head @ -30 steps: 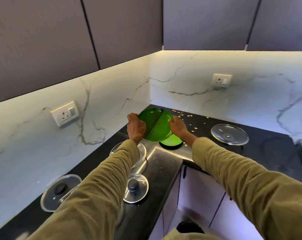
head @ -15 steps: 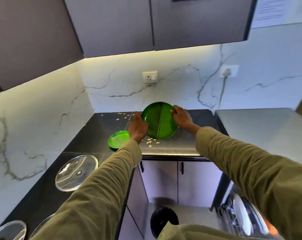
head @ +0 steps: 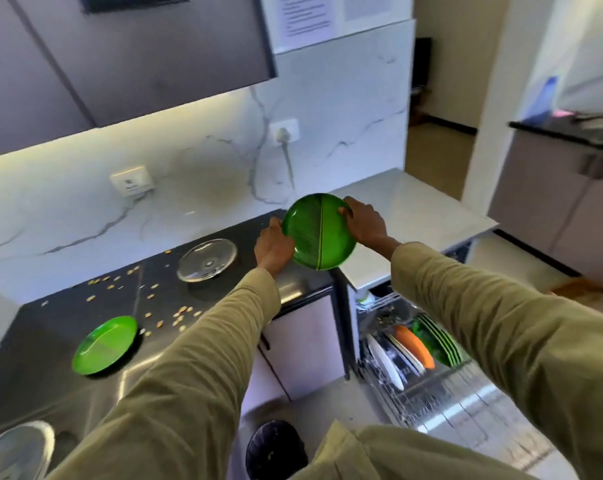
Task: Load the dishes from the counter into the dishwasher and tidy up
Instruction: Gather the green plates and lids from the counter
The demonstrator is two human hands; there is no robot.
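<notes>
Head view:
Left hand (head: 274, 244): fingers curled round the left rim of the divided green plate (head: 319, 233).
Right hand (head: 364, 225): grips the opposite rim, thumb on the plate face.
Divided green plate: held tilted between both hands, above the edge of the black counter (head: 68, 308).
Glass lid (head: 207, 260): on the counter, left of the left hand.
Second green plate (head: 104, 344): flat on the counter, lower left, well apart from the hands.
Scattered kernels (head: 182, 310): between lid and second plate.
Dishwasher rack (head: 428, 389): below the right hand, pulled out, white, orange and green plates standing in it.
</notes>
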